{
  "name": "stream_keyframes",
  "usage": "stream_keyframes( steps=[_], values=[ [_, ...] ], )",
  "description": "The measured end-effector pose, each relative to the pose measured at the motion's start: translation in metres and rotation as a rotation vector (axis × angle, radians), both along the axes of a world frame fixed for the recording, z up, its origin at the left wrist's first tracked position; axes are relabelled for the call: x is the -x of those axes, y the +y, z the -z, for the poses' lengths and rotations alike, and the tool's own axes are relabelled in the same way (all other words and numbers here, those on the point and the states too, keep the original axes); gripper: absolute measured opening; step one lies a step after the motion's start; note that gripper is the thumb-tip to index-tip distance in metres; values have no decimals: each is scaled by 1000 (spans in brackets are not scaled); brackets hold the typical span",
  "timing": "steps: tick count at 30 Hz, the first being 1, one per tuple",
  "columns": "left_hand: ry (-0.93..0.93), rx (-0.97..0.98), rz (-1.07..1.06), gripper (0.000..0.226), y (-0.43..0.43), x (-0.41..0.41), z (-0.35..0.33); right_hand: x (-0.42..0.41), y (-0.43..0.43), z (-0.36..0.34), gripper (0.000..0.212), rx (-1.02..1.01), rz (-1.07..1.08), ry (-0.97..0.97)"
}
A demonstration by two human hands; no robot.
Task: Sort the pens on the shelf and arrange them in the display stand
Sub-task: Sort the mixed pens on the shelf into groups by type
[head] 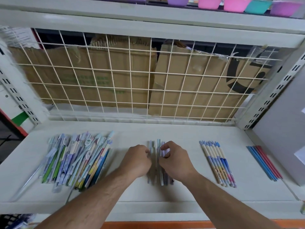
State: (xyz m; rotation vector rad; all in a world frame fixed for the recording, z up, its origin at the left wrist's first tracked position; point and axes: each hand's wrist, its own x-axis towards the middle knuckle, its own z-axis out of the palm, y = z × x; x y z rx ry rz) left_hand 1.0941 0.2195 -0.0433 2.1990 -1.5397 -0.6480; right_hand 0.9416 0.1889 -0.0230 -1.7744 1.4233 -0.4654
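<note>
Our left grip (pixel 137 160) and right grip (pixel 175 161) both clasp, from either side, the middle bundle of pens (pixel 156 176) lying on the shelf (pixel 181 192).

The middle bundle of pens (pixel 156 176) is motion-blurred and half covered by the left hand (pixel 137 160), whose fingertips are hidden, and the right hand (pixel 175 161), which seems to pinch it. The coloured bowls (pixel 236 4) on the far shelf are cut by the top edge. The cardboard's (pixel 92 80) green print is unreadable.
</note>
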Motion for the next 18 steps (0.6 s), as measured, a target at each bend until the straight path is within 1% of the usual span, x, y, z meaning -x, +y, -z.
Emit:
stream_keyframes(
  steps=[3, 6, 9, 12, 14, 18],
  values=[
    [4, 20, -23, 27, 4, -7, 3, -17, 0, 4, 31, 27, -68, 60],
    [1, 28, -35, 35, 10, -16, 2, -33, -2, 10, 28, 115, -140, 123],
    [23, 23, 20, 32, 15, -20, -1, -45, -4, 17, 27, 185, -149, 299],
    [10, 16, 75, 27, 19, -19, -4, -49, -6, 23, 31, 179, -173, 429],
    [3, 28, 83, 27, 20, -18, -5, -47, -5, 22, 31, 159, -187, 419],
    [4, 38, 86, 28, 19, -16, -6, -40, 0, 11, 26, 134, -137, 266]
  ],
)
